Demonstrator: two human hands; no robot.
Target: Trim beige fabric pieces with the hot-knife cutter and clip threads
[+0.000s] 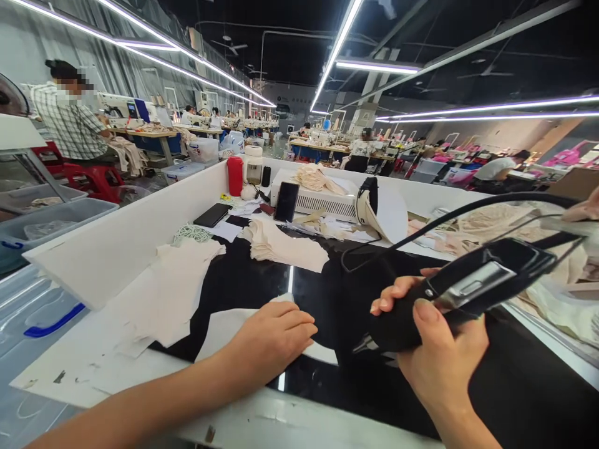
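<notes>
Two bare hands work over a glossy black table top point(262, 284) edged by a low white wall point(140, 231). The left hand point(274, 337) lies palm down on a pale piece of cloth point(224, 327) near the front edge of the table, its fingers stretched forward and pressed close together, flat on the cloth. The right hand point(437, 349) is raised above the table on the right and wraps around a black hand tool point(472, 290) with a silver panel on its side; the thumb lies on top of it and the fingers curl underneath, gripping it firmly. The tool tilts up to the right, its dark nose pointing down toward the table just right of the left hand. A black cord point(449, 218) arches away from its rear end across the table.

Further back on the table lie a larger cut of pale cloth point(173, 293) at the left, a folded stack of cloth point(281, 246) in the middle, and a dark phone point(212, 215) lying flat. Another phone point(286, 201) leans upright against a white box point(322, 201), with a red bottle point(234, 176) just beside it to the left. A person in a checked shirt point(70, 125) sits at a far bench on the left
</notes>
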